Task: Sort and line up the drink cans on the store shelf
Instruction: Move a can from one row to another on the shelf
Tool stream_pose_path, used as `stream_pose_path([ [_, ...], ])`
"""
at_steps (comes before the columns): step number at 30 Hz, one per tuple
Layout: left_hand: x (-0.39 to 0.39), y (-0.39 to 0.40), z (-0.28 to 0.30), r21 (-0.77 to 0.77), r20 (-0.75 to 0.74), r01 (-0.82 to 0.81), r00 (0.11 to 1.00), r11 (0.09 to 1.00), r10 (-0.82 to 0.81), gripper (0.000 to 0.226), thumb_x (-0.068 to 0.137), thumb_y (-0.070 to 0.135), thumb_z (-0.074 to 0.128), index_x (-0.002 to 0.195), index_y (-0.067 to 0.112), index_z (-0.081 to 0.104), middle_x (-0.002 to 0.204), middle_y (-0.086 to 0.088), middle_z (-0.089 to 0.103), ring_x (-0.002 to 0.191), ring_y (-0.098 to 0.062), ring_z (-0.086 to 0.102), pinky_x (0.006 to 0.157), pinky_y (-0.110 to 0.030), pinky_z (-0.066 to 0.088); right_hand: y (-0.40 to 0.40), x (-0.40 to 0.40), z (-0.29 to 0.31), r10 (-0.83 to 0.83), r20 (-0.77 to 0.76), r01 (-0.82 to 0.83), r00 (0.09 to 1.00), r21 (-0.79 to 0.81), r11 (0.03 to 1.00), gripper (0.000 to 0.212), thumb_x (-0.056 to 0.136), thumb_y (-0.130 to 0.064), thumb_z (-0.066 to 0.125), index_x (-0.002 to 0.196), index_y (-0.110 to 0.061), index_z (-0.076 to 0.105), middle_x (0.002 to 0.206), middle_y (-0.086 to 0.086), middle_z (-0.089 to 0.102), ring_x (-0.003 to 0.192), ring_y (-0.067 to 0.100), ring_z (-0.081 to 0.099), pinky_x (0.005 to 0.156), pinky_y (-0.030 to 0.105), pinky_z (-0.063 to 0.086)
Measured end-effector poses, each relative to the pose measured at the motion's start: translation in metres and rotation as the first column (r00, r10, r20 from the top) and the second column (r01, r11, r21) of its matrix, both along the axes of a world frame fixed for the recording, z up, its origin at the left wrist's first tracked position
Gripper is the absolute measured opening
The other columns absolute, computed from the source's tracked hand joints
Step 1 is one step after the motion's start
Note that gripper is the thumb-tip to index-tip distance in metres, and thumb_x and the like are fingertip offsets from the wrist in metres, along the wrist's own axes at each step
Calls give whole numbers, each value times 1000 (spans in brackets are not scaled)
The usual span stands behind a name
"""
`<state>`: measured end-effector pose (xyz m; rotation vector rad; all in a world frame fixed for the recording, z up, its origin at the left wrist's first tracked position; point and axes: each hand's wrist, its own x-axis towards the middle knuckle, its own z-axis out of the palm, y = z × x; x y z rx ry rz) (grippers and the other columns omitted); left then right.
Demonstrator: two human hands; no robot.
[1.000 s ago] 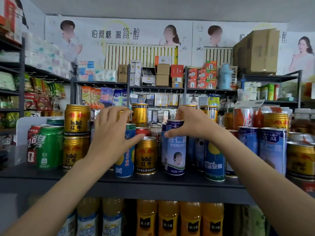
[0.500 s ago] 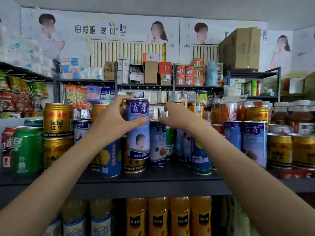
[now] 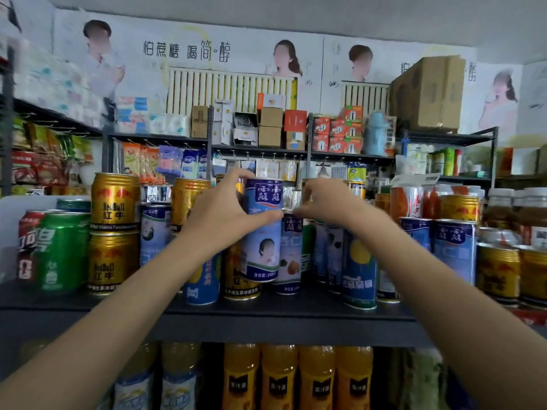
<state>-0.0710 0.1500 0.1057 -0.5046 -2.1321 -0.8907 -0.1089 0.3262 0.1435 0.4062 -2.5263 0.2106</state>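
L hand (image 3: 220, 213) grips blue can (image 3: 262, 232) (lifted), R hand (image 3: 322, 202) blurred, grip unclear, shelf (image 3: 266, 315) front edge bare

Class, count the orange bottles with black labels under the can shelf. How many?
4 orange bottles, side by side below the can shelf: first, second, third, fourth from the left. Others may be hidden behind them.

a small shop, by the look of its stock. a dark shelf (image 3: 266, 312) across the middle of the frame is packed with drink cans (image 3: 114, 202) of several brands, some stacked two high. juice bottles (image 3: 278, 377) stand in a row along the bottom. snack bags (image 3: 44, 161) hang at the left, small packets (image 3: 189, 162) hang from hooks at centre, and boxes (image 3: 270, 125) sit on racks behind. advert posters (image 3: 189, 54) (with chinese lettering) cover the wall at the top.
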Motion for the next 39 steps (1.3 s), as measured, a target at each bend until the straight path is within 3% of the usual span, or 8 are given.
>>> stream_pose_path([
  [5, -8, 31, -13, -79, 36, -11, 999, 997, 13, 65, 66, 60, 68, 113, 29, 37, 99, 4, 64, 94, -19, 60, 85, -38, 49, 46, 3, 22, -290, 142, 278, 946, 98, 955, 44, 84, -44, 63, 66, -14, 36, 70, -1, 43, 65, 16, 44, 52, 22, 34],
  [9, -14, 56, -29, -192, -38, -88, 996, 977, 82, 63, 70, 60, 66, 113, 25, 36, 100, 8, 60, 101, -17, 56, 99, -33, 35, 43, -10, 17, -302, 307, 275, 903, 128, 953, 58, 80, -54, 61, 110, -4, 55, 101, 7, 55, 93, 23, 53, 82, 35, 46],
  [18, -34, 58, -43, -234, -135, -249, 966, 940, 223, 72, 77, 63, 54, 130, 18, 35, 125, 2, 43, 118, -16, 41, 103, -30, 21, 36, -30, 8, -268, 176, 259, 947, 73, 963, 40, 78, -40, 70, 77, -11, 43, 79, 3, 49, 75, 21, 51, 63, 31, 43],
  [27, -33, 54, -45, -241, -133, -312, 949, 919, 287, 78, 79, 63, 51, 139, 19, 27, 131, 0, 38, 125, -17, 35, 105, -32, 19, 29, 7, 42, -95, -331, -13, 939, -312, 950, 50, 87, -30, 60, 123, -6, 34, 80, 1, 49, 77, 23, 55, 62, 32, 47],
  [30, -25, 55, -36, -222, -205, -319, 939, 922, 276, 76, 82, 62, 47, 140, 17, 28, 138, -2, 33, 129, -19, 28, 106, -32, 20, 35, 24, 49, -61, -508, -228, 859, -487, 843, 40, 90, -29, 56, 116, -11, 32, 76, -6, 44, 72, 17, 55, 63, 29, 49],
  [33, -9, 60, 0, 177, -160, -15, 986, 984, 43, 65, 88, 53, 45, 140, 15, 33, 137, -2, 41, 125, -16, 36, 102, -30, 28, 43, 37, 47, 151, -516, -530, 843, -752, 391, 37, 89, -22, 59, 111, -16, 30, 100, 4, 50, 90, 24, 63, 69, 36, 58],
  [36, -2, 68, 43, 669, 41, 389, 832, 634, -554, 58, 90, 50, 46, 133, 14, 38, 123, -6, 55, 109, -16, 55, 99, -31, 40, 44, 46, 32, 393, -476, -537, 787, -841, 57, 37, 89, -16, 60, 115, -15, 33, 108, 7, 51, 89, 22, 66, 69, 34, 59],
  [39, -8, 71, 65, 825, -70, 438, 706, 357, -705, 34, 92, 33, 53, 116, 9, 49, 106, -8, 61, 91, -16, 63, 88, -30, 52, 49, 45, 18, 516, -388, -514, 763, -849, 121, 41, 84, -13, 65, 116, -14, 40, 115, 13, 52, 97, 30, 64, 78, 39, 57],
])
